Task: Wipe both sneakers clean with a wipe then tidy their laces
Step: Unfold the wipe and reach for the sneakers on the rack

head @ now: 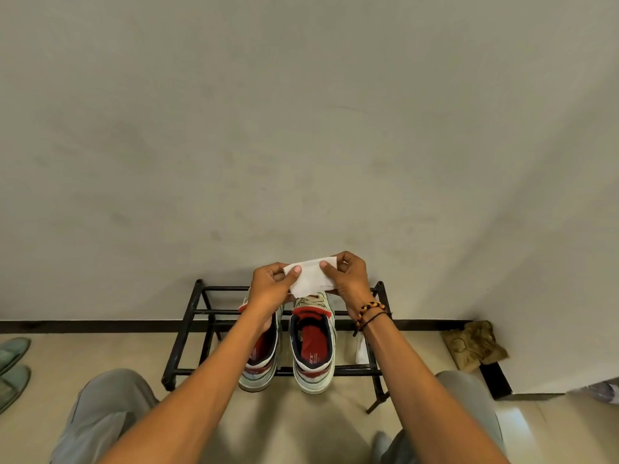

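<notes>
Wipe point(310, 275) pinched between both hands, above sneakers point(313, 343)

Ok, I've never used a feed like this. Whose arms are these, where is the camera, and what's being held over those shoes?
There is no machine here: a person wears one wide-angle camera on the head, looking forward and down, so the arms reaching in from the bottom are their own. The left hand and right hand together hold a white rectangular wipe stretched between them. Below it, two white, red and navy sneakers sit side by side on a low black metal shoe rack against a plain wall. The wipe is not touching either sneaker.
</notes>
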